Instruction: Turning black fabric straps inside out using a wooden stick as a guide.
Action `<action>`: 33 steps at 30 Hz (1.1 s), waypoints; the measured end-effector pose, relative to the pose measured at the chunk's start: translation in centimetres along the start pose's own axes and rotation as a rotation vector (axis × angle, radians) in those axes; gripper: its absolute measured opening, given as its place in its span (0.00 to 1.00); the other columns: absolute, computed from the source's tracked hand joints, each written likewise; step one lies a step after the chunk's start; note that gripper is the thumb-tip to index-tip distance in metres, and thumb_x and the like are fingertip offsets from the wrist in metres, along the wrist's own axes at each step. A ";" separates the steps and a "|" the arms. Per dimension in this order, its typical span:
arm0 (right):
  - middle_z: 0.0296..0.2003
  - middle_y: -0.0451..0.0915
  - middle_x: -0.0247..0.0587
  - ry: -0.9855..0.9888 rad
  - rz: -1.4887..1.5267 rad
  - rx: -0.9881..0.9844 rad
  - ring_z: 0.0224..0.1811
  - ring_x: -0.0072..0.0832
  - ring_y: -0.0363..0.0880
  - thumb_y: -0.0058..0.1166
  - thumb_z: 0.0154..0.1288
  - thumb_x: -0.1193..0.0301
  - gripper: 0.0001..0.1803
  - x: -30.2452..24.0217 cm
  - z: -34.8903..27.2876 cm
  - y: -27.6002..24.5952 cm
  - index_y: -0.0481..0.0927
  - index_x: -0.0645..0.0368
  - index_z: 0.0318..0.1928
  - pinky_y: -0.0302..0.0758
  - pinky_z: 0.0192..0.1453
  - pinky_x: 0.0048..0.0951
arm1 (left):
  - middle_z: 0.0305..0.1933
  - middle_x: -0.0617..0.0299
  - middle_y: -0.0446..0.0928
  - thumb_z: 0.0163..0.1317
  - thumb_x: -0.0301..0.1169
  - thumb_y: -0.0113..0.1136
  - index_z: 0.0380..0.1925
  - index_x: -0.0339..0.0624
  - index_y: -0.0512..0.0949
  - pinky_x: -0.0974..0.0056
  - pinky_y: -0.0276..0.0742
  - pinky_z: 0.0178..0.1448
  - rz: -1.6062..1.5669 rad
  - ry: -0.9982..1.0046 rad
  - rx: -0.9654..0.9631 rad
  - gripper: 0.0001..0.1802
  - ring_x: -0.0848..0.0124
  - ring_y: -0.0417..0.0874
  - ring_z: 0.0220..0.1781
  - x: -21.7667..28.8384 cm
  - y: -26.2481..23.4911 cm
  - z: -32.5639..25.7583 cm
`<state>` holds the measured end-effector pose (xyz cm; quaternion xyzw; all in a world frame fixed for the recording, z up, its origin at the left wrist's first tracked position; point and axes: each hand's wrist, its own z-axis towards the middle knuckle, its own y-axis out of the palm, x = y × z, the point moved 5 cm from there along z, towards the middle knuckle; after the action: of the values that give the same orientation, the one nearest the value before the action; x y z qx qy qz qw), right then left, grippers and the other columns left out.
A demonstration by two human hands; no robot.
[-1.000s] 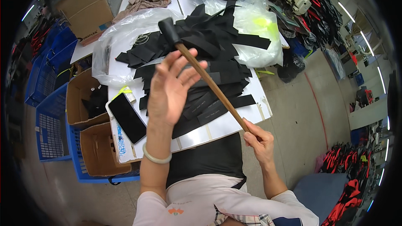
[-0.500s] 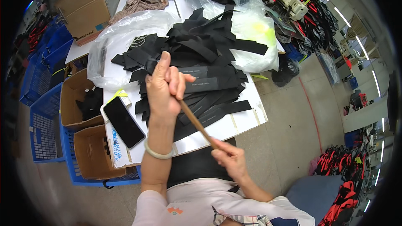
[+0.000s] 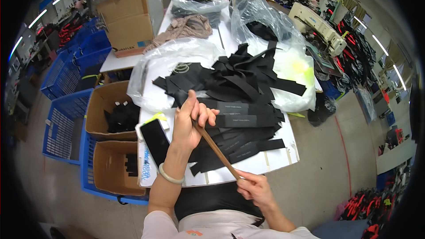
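Right hand (image 3: 256, 190), lower centre: fingers clamped on wooden handle (image 3: 218, 150). Left hand (image 3: 187, 127): fingers curled, can't tell if gripping. Looks like positioning; next move needs steady hold.

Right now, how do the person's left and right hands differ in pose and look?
The left hand is over the black strips; the right hand is on the person's side of the table's near edge.
The left hand's fingers are half curled; the right hand's are closed on the lower end of the wooden handle.
A pale bangle circles the left arm; none shows near the right hand.
Both are bare, without gloves.
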<state>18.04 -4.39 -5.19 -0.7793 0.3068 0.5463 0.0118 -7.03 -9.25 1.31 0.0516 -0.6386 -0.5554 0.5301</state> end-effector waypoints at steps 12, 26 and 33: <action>0.23 0.71 0.27 -0.206 -0.366 0.050 0.19 0.13 0.63 0.53 0.65 0.75 0.20 -4.2 0.3 -0.2 0.74 0.58 0.58 0.58 0.19 0.16 | 0.14 0.49 0.74 0.65 0.33 0.47 0.09 0.45 0.63 0.52 0.70 0.58 0.008 -0.134 0.113 0.23 0.53 0.81 0.24 -1.1 2.6 -2.9; 0.24 0.74 0.29 -0.294 -0.382 0.121 0.21 0.13 0.66 0.54 0.63 0.77 0.19 -3.7 -1.2 -2.3 0.77 0.56 0.55 0.64 0.24 0.15 | 0.24 0.49 0.79 0.70 0.47 0.44 0.32 0.33 0.73 0.58 0.78 0.47 0.112 -0.074 -0.076 0.24 0.58 0.84 0.29 -2.4 4.6 -4.2; 0.23 0.75 0.29 -0.377 -0.334 0.322 0.20 0.12 0.67 0.56 0.61 0.77 0.18 -2.1 -2.6 -3.2 0.79 0.57 0.53 0.65 0.24 0.14 | 0.30 0.44 0.81 0.73 0.49 0.32 0.42 0.26 0.73 0.56 0.80 0.46 0.045 -0.131 -0.056 0.32 0.55 0.84 0.34 -3.5 4.3 -3.6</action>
<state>21.34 -1.68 -3.33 -0.6918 0.2492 0.6164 0.2817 -0.58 -7.67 1.76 -0.0139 -0.6570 -0.5634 0.5007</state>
